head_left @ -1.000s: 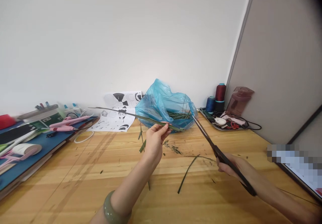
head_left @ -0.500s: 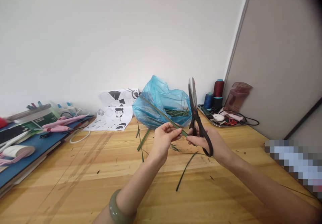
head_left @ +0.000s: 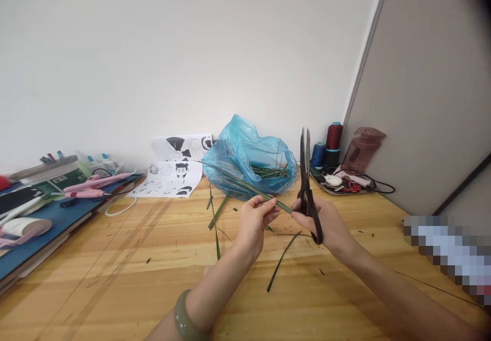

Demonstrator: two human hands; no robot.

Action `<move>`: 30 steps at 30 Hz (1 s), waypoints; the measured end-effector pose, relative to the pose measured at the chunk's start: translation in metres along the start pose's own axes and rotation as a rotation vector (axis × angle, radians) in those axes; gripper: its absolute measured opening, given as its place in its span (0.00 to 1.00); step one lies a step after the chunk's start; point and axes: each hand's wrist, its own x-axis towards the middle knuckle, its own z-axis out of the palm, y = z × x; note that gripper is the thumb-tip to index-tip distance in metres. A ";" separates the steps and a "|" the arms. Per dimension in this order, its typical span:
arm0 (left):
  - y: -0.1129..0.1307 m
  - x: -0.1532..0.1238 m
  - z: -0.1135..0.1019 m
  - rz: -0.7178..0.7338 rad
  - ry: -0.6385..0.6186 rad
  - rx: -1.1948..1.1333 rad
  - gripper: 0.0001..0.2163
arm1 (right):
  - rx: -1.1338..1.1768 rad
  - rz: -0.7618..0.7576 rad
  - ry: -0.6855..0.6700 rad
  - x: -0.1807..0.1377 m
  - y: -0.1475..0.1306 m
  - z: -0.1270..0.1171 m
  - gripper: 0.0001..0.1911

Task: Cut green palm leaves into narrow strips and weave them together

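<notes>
Between thumb and fingers my left hand [head_left: 256, 219] pinches a long green grass blade [head_left: 284, 206] near its right end. The blade slants up to the left, across the front of a blue plastic bag [head_left: 240, 141]. My right hand [head_left: 326, 221] holds black-handled scissors [head_left: 306, 192], their blades pointing up and nearly closed. Its thumb and fingers also touch the blade's right tip. Bundled green stalks [head_left: 270, 171] lie inside the bag. A short cut strip [head_left: 282, 264] rests on the table below the hands.
Printed drawing sheets [head_left: 174, 169] lean at the wall, left of the bag. At the right sit thread spools [head_left: 333, 136], a pinkish bottle [head_left: 362, 149] and a tray [head_left: 345, 191] of small items. Pink glue guns [head_left: 94, 185] lie on a blue board [head_left: 72, 226] at left.
Both hands have shifted slightly right and down with the blade. The scissors have turned more upright, and their blades have come closer together.
</notes>
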 end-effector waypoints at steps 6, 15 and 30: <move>0.004 -0.007 0.004 -0.100 -0.007 0.044 0.09 | -0.040 -0.082 0.007 -0.009 -0.003 0.004 0.06; 0.020 -0.004 -0.003 -0.058 -0.081 0.077 0.09 | 0.028 0.040 0.054 -0.001 0.000 -0.005 0.10; 0.036 -0.011 0.003 0.333 0.190 -0.199 0.06 | -0.095 0.016 -0.333 -0.028 0.000 0.019 0.15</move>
